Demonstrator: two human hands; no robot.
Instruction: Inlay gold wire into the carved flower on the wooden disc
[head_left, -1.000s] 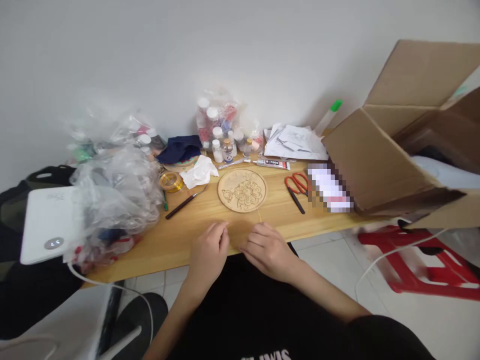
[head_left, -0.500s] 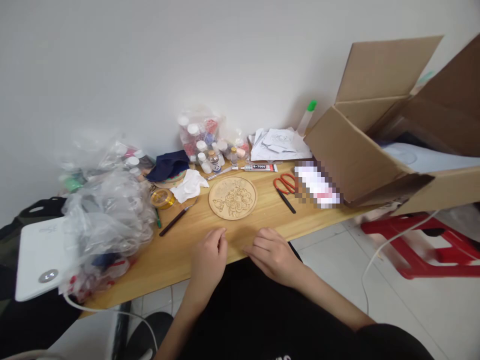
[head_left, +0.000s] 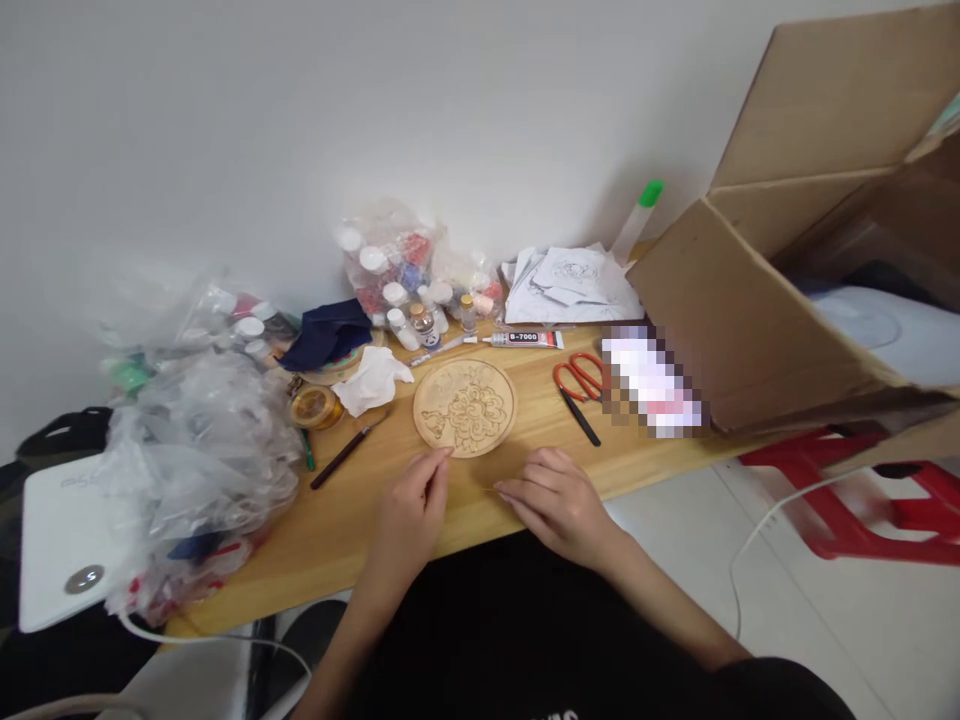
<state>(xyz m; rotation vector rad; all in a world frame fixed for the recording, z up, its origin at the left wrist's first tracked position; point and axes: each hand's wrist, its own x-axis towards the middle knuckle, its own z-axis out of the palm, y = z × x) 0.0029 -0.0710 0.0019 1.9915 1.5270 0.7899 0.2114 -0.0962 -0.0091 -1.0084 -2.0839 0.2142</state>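
Observation:
A round wooden disc (head_left: 465, 408) with a flower design in raised lines lies flat on the wooden table (head_left: 337, 530). Just below its lower edge is my left hand (head_left: 412, 497), thumb and fingertips pinched together; what they hold is too small to name. My right hand (head_left: 555, 505) is closed too, its fingertips together at the table's front edge, with a faint thin line at their tips that I cannot make out. Red-handled scissors (head_left: 581, 385) rest to the right of the disc. A dark-handled tool (head_left: 343, 458) and a crumpled white tissue (head_left: 375, 380) lie to its left.
Behind the disc are a glue tube (head_left: 525, 340), small bottles (head_left: 424, 325) and papers (head_left: 574, 280). An open cardboard box (head_left: 697, 310) stands at right, beside a blurred-out object (head_left: 652, 385). Plastic bags (head_left: 202, 450) and a white device (head_left: 60, 540) occupy the left.
The view has shifted a little closer. My left hand has moved up toward the disc's lower edge, and my right hand has shifted slightly. Both stay closed.

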